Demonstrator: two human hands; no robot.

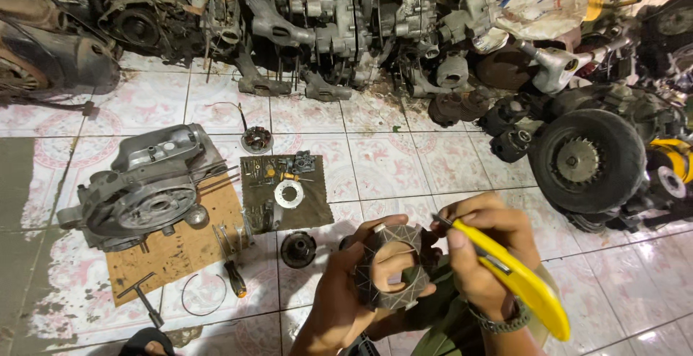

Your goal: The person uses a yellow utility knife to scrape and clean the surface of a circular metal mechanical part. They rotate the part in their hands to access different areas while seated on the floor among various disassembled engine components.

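— Two hands up close, both busy. What's in the left hand?

— A dark ring-shaped plate with a patterned face and a big hole in the middle. The fingers curl around its lower edge and the thumb comes through the hole, so it's clamped firmly, held up just in front of the chest.

— And the right hand?

— Closed around a yellow-handled utility knife, thumb and forefinger pinching near the front. The tip sits at the plate's upper right rim, touching or nearly so; I can't tell which.

— What lies past the hands?

— On the tiled floor, just beyond, a small black round part, a screwdriver and a thin wire ring. Left of them, a grey engine case rests on a brown board, with a T-handle wrench near the board's front edge.

— Farther on?

— A dark cloth carrying small parts and a pale flat ring. To the right stands a wheel, and engine blocks line the far wall.
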